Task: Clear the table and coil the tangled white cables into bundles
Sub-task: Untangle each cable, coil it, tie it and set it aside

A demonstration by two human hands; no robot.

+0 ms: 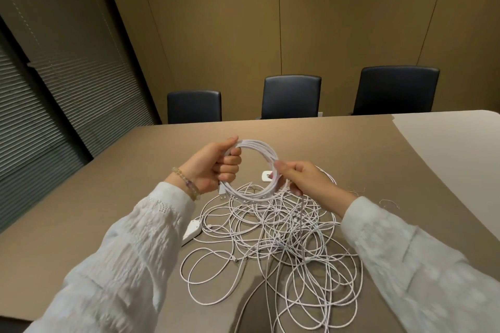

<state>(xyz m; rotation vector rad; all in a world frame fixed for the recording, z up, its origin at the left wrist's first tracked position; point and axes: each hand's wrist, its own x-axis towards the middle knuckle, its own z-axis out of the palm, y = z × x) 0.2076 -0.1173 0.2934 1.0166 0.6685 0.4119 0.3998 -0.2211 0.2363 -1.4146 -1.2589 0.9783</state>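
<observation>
So we grip one coil [255,167] in both hands (left [216,163], right [303,180]) above the mostly unsorted tangle [276,240].

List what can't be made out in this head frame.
- White block, head view: left sleeve hides most of it.
- Small white item: behind the coil, too small to identify.
- Tangled cables: bottom edge cuts them; count unclear.
- Thin bits near the right sleeve: too small.
</observation>
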